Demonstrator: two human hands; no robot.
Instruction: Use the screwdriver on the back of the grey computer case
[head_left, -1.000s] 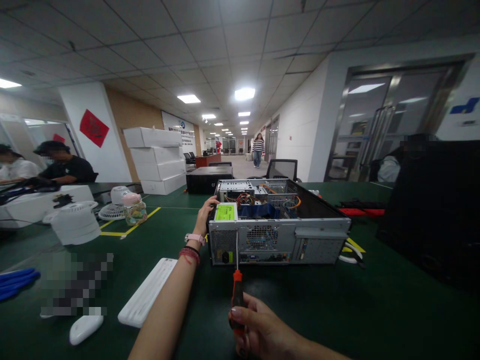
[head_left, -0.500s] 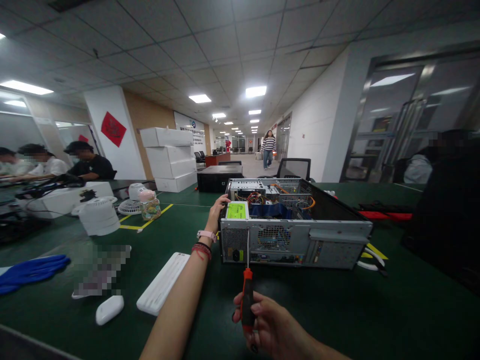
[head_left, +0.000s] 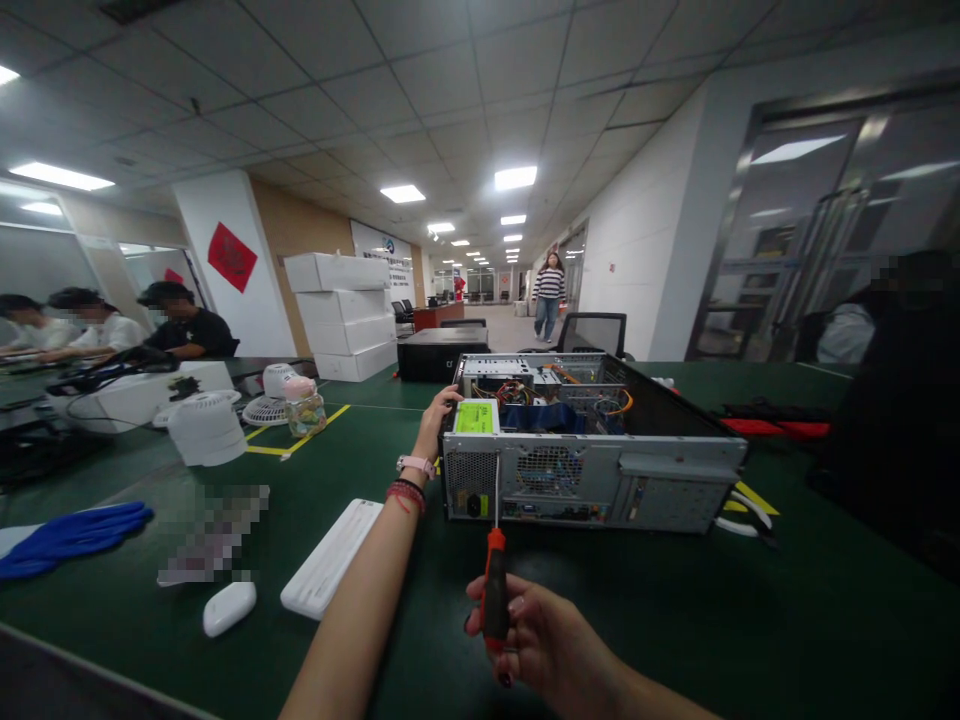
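An opened computer case (head_left: 667,485) lies on its side on the green table, its rear panel toward me. Inside, a power supply with a green label (head_left: 478,417) sits at the left corner, near loose wires and a wide blue ribbon cable. My left hand (head_left: 435,420) grips the case's left edge beside the power supply, fingers over the top. In my right hand (head_left: 525,625) is a red and black screwdriver (head_left: 495,590), closed in the fingers. Its shaft points up to the rear panel, with the tip at the power supply's upper right corner.
Left of my forearm lie a white power bank (head_left: 334,560), a white earbud case (head_left: 229,608) and a blue glove (head_left: 82,535). White fans (head_left: 206,430) and a jar (head_left: 306,410) stand farther back. Pliers (head_left: 742,522) lie right of the case. A person (head_left: 549,290) walks beyond.
The view has shifted slightly, so the table items sit a little farther right. Both hands keep their hold, with the screwdriver tip still at the panel. The distant person has come a bit closer.
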